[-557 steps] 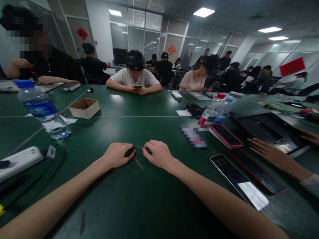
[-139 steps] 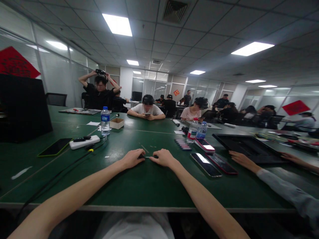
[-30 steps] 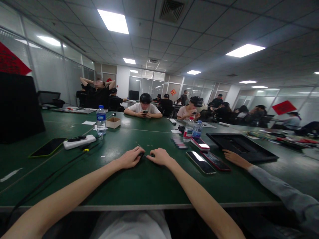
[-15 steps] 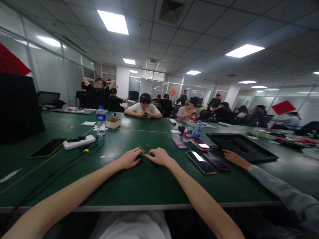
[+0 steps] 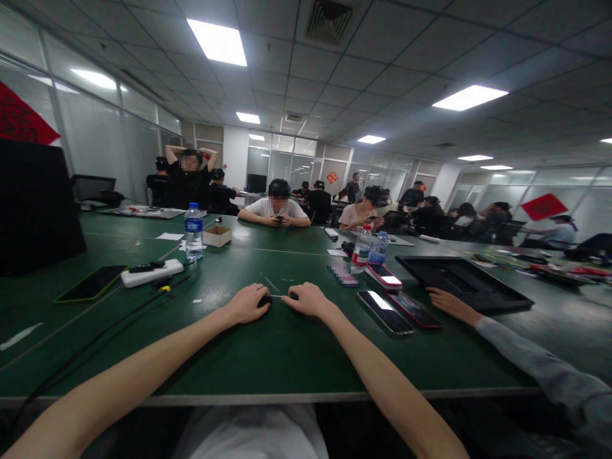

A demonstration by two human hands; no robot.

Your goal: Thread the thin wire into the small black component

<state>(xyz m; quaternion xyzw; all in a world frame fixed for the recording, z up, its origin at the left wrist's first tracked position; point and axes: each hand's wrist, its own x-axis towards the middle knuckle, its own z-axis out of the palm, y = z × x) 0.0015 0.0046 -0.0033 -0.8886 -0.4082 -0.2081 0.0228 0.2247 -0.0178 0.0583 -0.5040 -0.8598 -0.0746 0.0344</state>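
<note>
My left hand (image 5: 249, 303) rests low on the green table (image 5: 268, 357), its fingers curled and closed. A small dark shape shows by its fingertips; I cannot make out what it is. My right hand (image 5: 308, 299) is closed opposite it, fingers bent, with the thumb side facing the left hand. A dark spot shows under its fingers too. Between the two hands runs a thin pale strip (image 5: 276, 296), perhaps a cord or a line, too small to name. The hands are apart by a narrow gap.
Phones (image 5: 385, 312) lie right of my hands, with bottles (image 5: 362, 248) behind them. A co-worker's hand (image 5: 454, 306) touches a black tray-like frame (image 5: 507, 299). Leftward are a white power strip (image 5: 152, 274), a black cable (image 5: 95, 335), a water bottle (image 5: 194, 233) and a small box (image 5: 217, 236).
My hands have drawn slightly apart, the left one shifting a little to the left. The gap between them is wider, and more of the pale strip shows.
</note>
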